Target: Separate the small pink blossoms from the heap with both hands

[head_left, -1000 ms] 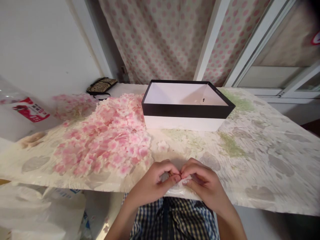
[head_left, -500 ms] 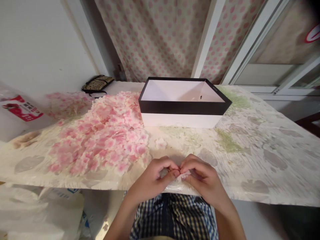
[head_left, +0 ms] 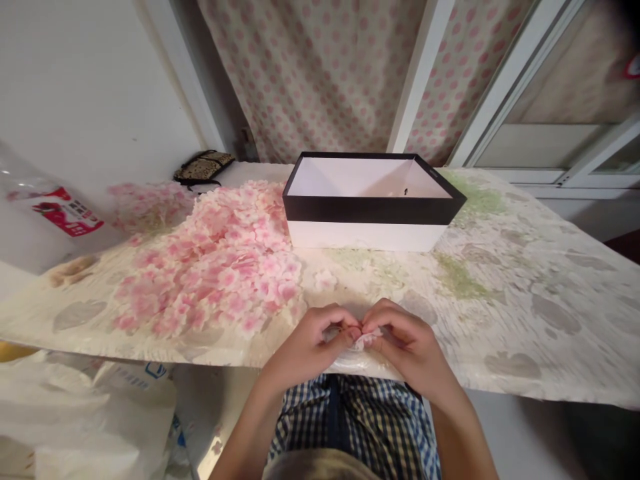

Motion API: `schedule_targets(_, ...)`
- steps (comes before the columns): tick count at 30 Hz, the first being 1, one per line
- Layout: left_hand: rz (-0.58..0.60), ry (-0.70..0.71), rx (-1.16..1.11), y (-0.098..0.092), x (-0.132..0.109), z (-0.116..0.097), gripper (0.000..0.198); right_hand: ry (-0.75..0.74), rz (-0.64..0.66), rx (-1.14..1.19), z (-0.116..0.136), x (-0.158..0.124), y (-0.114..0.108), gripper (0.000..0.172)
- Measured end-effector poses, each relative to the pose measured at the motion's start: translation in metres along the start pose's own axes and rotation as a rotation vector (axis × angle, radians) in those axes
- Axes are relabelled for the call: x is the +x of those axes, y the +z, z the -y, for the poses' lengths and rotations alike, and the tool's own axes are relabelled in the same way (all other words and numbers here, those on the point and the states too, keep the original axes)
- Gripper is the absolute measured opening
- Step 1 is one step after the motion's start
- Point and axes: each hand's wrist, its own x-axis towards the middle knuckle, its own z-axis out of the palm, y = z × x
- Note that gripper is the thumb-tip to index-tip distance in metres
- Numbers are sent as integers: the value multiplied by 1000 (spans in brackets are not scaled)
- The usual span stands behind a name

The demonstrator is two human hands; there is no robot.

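Note:
At the table's front edge my left hand [head_left: 320, 340] and my right hand [head_left: 403, 343] meet, fingertips nearly touching. Between them is a small pale pink artificial flower [head_left: 367, 339], pinched by the thumb and finger of each hand. The fingers cover much of it. To the left spreads a large heap of pink and white artificial flowers [head_left: 215, 267]. A single pale flower [head_left: 325, 280] lies apart, just beyond my hands. Farther back stands an open box [head_left: 370, 235], white with a black rim; its visible inside is white with a small dark mark.
A patterned cloth covers the table [head_left: 510, 327]. At the far left are a clear bottle with a red label [head_left: 70, 212] and a patterned pouch [head_left: 204, 167]. A white plastic bag [head_left: 85, 413] hangs below the left edge. A dotted curtain [head_left: 325, 73] hangs behind.
The view has shifted slightly, so the table things appear a little farther right. Both hands stay pinched on the flower, with only small finger movement.

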Motion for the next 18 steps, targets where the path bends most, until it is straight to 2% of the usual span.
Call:
schedule_targets(12,-8,26,14,-2,-1,7,17,73,25,-1,-2,1,0,6)
schedule_targets(18,-18,33,20,-2,-2,6,16,60,24,6,-1,2,1,6)
